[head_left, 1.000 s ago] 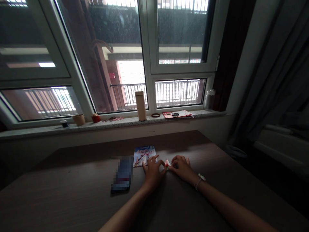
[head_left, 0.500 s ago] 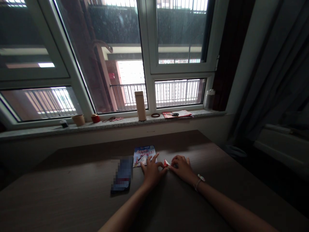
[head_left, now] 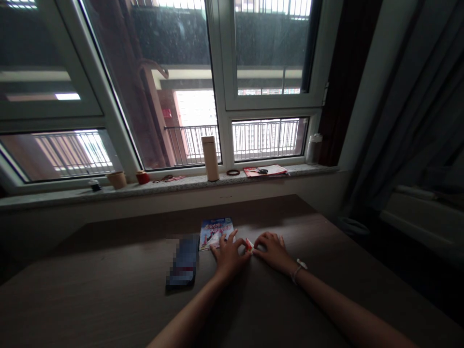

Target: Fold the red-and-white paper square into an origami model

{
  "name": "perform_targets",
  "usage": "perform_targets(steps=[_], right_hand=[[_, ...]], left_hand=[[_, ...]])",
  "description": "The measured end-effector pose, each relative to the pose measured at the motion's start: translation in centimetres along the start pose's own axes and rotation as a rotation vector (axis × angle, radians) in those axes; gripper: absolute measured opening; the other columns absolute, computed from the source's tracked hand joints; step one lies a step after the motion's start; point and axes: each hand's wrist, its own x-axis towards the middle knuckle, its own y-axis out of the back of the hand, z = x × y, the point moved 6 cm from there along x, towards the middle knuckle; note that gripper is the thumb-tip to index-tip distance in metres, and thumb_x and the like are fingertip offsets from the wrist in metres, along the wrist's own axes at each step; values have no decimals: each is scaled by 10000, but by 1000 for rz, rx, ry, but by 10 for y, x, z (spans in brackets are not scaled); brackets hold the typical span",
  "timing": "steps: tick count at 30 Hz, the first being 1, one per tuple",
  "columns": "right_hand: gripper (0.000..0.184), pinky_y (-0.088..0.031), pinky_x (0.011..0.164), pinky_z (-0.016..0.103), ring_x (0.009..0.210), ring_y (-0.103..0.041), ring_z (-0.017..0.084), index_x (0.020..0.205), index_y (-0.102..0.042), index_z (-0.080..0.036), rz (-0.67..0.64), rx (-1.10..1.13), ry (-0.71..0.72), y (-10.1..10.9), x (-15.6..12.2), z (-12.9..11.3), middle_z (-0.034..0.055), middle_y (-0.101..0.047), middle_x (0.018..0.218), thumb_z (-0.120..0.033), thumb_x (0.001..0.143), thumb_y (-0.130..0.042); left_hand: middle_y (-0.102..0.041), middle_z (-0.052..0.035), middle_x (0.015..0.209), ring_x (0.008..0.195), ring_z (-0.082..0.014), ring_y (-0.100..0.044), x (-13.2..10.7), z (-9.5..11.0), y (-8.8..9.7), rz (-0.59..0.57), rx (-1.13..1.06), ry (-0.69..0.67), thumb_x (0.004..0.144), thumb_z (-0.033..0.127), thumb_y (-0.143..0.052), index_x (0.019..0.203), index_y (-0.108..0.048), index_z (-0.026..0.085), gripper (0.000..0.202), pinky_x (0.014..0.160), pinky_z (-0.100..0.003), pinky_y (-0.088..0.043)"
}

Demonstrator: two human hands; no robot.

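A small folded piece of red and white paper (head_left: 249, 245) is at the table's middle, between my two hands. My left hand (head_left: 231, 253) pinches its left side between thumb and index finger, the other fingers spread. My right hand (head_left: 272, 250) has its fingertips closed on the paper's right side; its other fingers are curled. Just beyond my left hand lies a blue printed leaflet (head_left: 213, 227), partly covered by those fingers. Left of that hand, a dark blue flat item (head_left: 183, 263) rests on the table, blurred out.
Brown table (head_left: 108, 270) under my arms. Along the windowsill stand a beige flask (head_left: 210, 159), a paper cup (head_left: 117, 180), a red spool-like item (head_left: 142, 177), a dark bracelet (head_left: 233, 172), scissors (head_left: 261, 171) on red papers (head_left: 277, 170), and a clear bottle (head_left: 313, 149).
My right fingertips have shifted slightly left against the paper, and the paper's angle has changed a little. My left index finger is bent a bit more. Other things stay put.
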Motion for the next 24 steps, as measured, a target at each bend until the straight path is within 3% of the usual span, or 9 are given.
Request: perform_targets(steps=[12, 24], right_hand=[[226, -100, 1129, 563, 1182, -473, 279, 883, -710, -296, -7, 37, -82, -2, 7, 7, 24, -593, 1104, -484, 757, -707], [154, -233, 1074, 459, 1205, -469, 267, 882, -742, -325, -35, -1, -91, -5, 14, 14, 18, -602, 1149, -368, 737, -712]], left_hand=[[-320, -42, 1566, 1455, -391, -168, 3, -2, -4, -51, 22, 52, 769, 556, -675, 1072, -679, 370, 356, 1054, -761, -41], [-222, 26, 1610, 1470, -439, -75, 10, -8, 1, -144, -9, 64, 718, 409, -746, 1073, -702, 395, 359, 1104, -705, -35]])
